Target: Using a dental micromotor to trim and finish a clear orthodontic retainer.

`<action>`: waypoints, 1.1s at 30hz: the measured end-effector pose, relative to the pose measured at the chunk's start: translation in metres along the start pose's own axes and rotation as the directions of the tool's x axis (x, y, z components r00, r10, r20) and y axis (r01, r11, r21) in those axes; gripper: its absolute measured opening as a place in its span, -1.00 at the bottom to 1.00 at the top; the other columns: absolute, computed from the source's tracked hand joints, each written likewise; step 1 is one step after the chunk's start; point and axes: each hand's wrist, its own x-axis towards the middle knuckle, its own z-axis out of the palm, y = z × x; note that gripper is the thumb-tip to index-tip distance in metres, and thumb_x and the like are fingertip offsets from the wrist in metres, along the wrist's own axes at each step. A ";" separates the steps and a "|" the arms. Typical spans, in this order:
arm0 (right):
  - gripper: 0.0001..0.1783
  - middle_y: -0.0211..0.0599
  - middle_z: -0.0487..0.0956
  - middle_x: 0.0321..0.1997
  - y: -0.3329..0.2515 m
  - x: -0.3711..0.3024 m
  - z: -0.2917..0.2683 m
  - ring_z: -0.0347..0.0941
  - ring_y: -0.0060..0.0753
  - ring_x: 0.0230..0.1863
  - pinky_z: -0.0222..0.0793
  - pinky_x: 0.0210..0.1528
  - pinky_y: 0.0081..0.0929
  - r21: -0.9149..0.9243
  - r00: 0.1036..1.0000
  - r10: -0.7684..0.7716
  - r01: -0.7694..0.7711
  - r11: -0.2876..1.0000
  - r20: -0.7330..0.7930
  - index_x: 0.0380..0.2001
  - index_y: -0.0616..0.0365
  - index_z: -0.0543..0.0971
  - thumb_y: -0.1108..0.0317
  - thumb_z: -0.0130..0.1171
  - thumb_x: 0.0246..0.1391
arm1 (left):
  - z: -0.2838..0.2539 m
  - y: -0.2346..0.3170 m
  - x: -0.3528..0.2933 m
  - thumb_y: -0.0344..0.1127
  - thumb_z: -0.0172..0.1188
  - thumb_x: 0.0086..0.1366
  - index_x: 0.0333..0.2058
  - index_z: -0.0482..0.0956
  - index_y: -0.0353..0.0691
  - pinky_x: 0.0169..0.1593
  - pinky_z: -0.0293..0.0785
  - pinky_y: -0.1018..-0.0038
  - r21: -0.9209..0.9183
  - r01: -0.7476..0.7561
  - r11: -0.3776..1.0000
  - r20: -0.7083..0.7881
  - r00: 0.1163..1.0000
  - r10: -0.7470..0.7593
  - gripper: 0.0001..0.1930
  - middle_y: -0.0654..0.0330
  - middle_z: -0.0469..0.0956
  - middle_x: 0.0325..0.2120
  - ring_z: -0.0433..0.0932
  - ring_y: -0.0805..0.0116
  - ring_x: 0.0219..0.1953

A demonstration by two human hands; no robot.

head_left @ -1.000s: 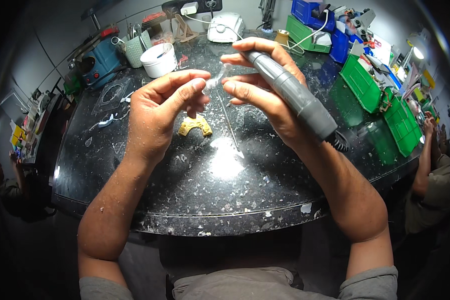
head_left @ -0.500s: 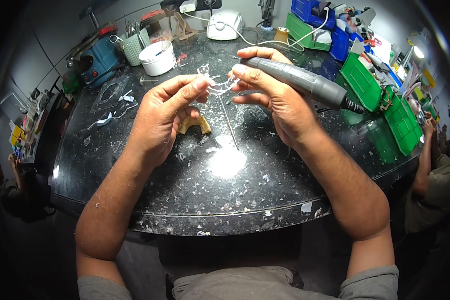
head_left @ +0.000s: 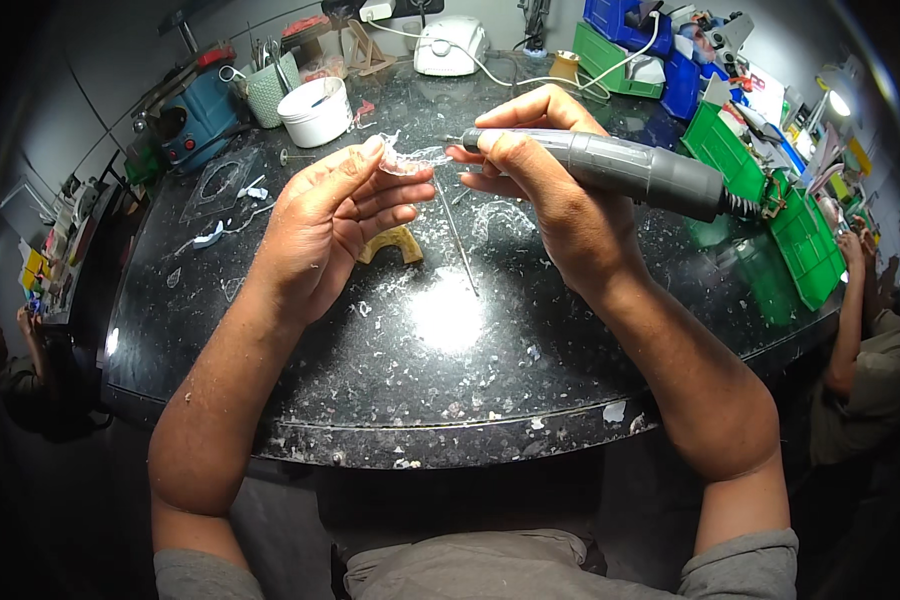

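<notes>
My left hand [head_left: 320, 205] pinches a clear, arch-shaped dental aligner [head_left: 402, 163] between thumb and fingers. In my right hand [head_left: 580, 215] is a grey rotary handpiece [head_left: 620, 170], gripped like a pen, its thin metal tip pointing left at the aligner. A small gap separates the tip from the aligner. Beneath my left fingers, a yellow horseshoe-shaped dental model [head_left: 398, 243] lies on the dark worktop [head_left: 370, 350]. Between my hands a thin metal rod [head_left: 456, 240] lies on the worktop. Clear plastic scraps [head_left: 500, 220] lie near my right hand.
At the back left stand a white tub [head_left: 315, 115], a holder with tools [head_left: 267, 95] and a blue machine [head_left: 195, 120]. A white box-shaped device [head_left: 450, 48] with a cable is at the back. Green bins [head_left: 725, 150] line the right. White debris dots the worktop.
My right hand has let go of the aligner, leaving it in my left hand alone. The handpiece has shifted right, and its tip now points toward the aligner.
</notes>
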 end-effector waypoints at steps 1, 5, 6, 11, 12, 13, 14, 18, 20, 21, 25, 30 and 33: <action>-0.80 -0.11 0.58 -0.10 0.001 0.000 0.001 0.63 -0.26 -0.03 0.63 0.02 -0.38 0.001 1.000 0.001 -0.001 1.000 -0.002 -0.12 0.28 0.48 0.39 0.15 0.27 | -0.002 0.000 0.000 -0.11 0.06 0.49 -0.04 0.51 -0.34 0.01 0.60 0.45 0.001 0.002 1.000 0.001 1.000 -0.002 -0.64 -0.05 0.63 -0.09 0.65 0.25 -0.04; -0.85 -0.26 0.61 -0.31 0.004 0.001 0.005 0.60 -0.54 -0.27 0.58 -0.15 -0.59 0.057 0.998 -0.014 0.018 0.998 -0.059 -0.24 0.24 0.49 0.39 0.21 0.23 | -0.002 0.000 0.001 -0.12 0.05 0.50 -0.09 0.52 -0.32 0.02 0.60 0.46 0.005 -0.009 1.000 0.009 1.000 0.009 -0.67 -0.06 0.63 -0.09 0.65 0.24 -0.03; -0.85 -0.27 0.60 -0.33 0.003 0.001 0.005 0.60 -0.55 -0.30 0.57 -0.17 -0.60 0.051 0.997 -0.018 0.022 0.998 -0.072 -0.25 0.24 0.49 0.39 0.21 0.23 | -0.001 0.000 0.001 -0.12 0.04 0.50 -0.13 0.53 -0.31 0.02 0.61 0.47 0.006 -0.013 1.000 -0.003 1.000 0.013 -0.68 -0.07 0.63 -0.10 0.65 0.23 -0.02; -0.86 -0.17 0.58 -0.17 0.001 0.001 0.000 0.64 -0.30 -0.06 0.66 0.01 -0.39 -0.096 1.000 -0.004 0.002 0.995 -0.021 -0.17 0.26 0.48 0.42 0.13 0.28 | 0.001 -0.001 0.001 -0.14 0.04 0.51 0.01 0.47 -0.38 0.07 0.61 0.44 0.000 -0.023 1.000 0.038 0.999 0.023 -0.63 -0.08 0.61 -0.06 0.64 0.24 -0.01; -0.86 -0.18 0.58 -0.18 0.001 0.001 -0.001 0.63 -0.31 -0.06 0.66 0.00 -0.40 -0.090 1.000 -0.005 0.003 0.996 -0.025 -0.17 0.25 0.48 0.42 0.13 0.28 | 0.002 -0.002 0.001 -0.15 0.03 0.51 0.02 0.46 -0.39 0.08 0.61 0.44 -0.006 -0.026 1.000 0.046 0.999 0.026 -0.63 -0.09 0.61 -0.05 0.64 0.24 -0.01; -0.86 -0.18 0.58 -0.18 0.001 0.001 -0.001 0.63 -0.31 -0.06 0.66 0.00 -0.40 -0.089 1.000 -0.005 0.003 0.996 -0.027 -0.17 0.25 0.48 0.42 0.13 0.28 | 0.002 -0.001 0.000 -0.15 0.03 0.51 0.02 0.46 -0.39 0.08 0.61 0.44 -0.005 -0.025 1.000 0.047 0.999 0.025 -0.63 -0.09 0.61 -0.05 0.64 0.24 -0.01; -0.86 -0.18 0.58 -0.18 0.000 0.001 0.000 0.63 -0.32 -0.07 0.66 -0.01 -0.41 -0.084 1.000 0.001 -0.003 0.996 -0.024 -0.18 0.25 0.48 0.41 0.13 0.28 | 0.003 0.000 0.000 -0.15 0.05 0.50 -0.05 0.49 -0.39 0.09 0.62 0.44 -0.023 -0.022 1.000 0.044 0.999 0.023 -0.65 -0.11 0.62 -0.07 0.65 0.22 -0.01; -0.87 -0.20 0.58 -0.18 -0.003 0.001 -0.001 0.62 -0.36 -0.08 0.66 -0.03 -0.44 -0.136 1.000 0.016 -0.017 0.991 -0.013 -0.18 0.25 0.48 0.41 0.14 0.28 | 0.002 -0.001 -0.001 -0.16 0.07 0.49 -0.12 0.53 -0.39 0.10 0.63 0.44 -0.054 -0.016 0.998 0.032 0.999 0.018 -0.66 -0.12 0.63 -0.09 0.66 0.20 -0.01; -0.87 -0.21 0.58 -0.19 -0.003 0.001 -0.002 0.62 -0.40 -0.10 0.66 -0.03 -0.44 -0.136 1.000 0.005 -0.006 0.991 -0.011 -0.19 0.25 0.49 0.41 0.14 0.28 | 0.003 -0.001 0.000 -0.16 0.07 0.49 -0.12 0.53 -0.39 0.11 0.62 0.44 -0.054 -0.013 0.998 0.034 0.999 0.015 -0.66 -0.12 0.63 -0.09 0.65 0.20 -0.01; -0.87 -0.22 0.58 -0.21 -0.002 0.001 -0.003 0.61 -0.44 -0.12 0.66 -0.04 -0.44 -0.135 1.000 -0.007 0.006 0.991 -0.007 -0.19 0.25 0.49 0.41 0.14 0.28 | 0.004 -0.001 0.001 -0.16 0.07 0.49 -0.12 0.53 -0.39 0.11 0.62 0.43 -0.054 -0.011 0.998 0.035 0.999 0.013 -0.66 -0.12 0.63 -0.09 0.65 0.20 -0.01; -0.86 -0.24 0.58 -0.22 -0.004 0.000 -0.001 0.58 -0.53 -0.17 0.65 -0.04 -0.45 -0.205 1.000 -0.031 0.031 0.978 0.003 -0.20 0.26 0.51 0.39 0.14 0.27 | 0.002 -0.001 -0.001 -0.15 0.07 0.49 -0.12 0.54 -0.39 0.12 0.62 0.42 -0.054 -0.020 0.998 0.034 0.999 0.022 -0.66 -0.12 0.63 -0.09 0.65 0.19 0.00; -0.83 -0.27 0.58 -0.23 -0.003 0.001 -0.003 0.57 -0.57 -0.19 0.64 -0.04 -0.45 -0.218 0.998 -0.055 0.061 0.974 0.034 -0.19 0.25 0.52 0.37 0.16 0.26 | 0.003 0.000 -0.001 -0.15 0.07 0.49 -0.11 0.54 -0.40 0.12 0.61 0.41 -0.053 -0.022 0.998 0.026 0.999 0.023 -0.66 -0.13 0.63 -0.10 0.65 0.18 -0.01; -0.83 -0.28 0.58 -0.23 -0.002 0.001 -0.003 0.57 -0.58 -0.19 0.64 -0.05 -0.45 -0.205 0.996 -0.075 0.083 0.975 0.048 -0.18 0.25 0.53 0.38 0.17 0.26 | 0.004 0.000 -0.001 -0.16 0.07 0.49 -0.12 0.54 -0.40 0.11 0.62 0.42 -0.047 -0.031 0.998 0.021 0.999 0.032 -0.66 -0.13 0.63 -0.10 0.66 0.19 -0.01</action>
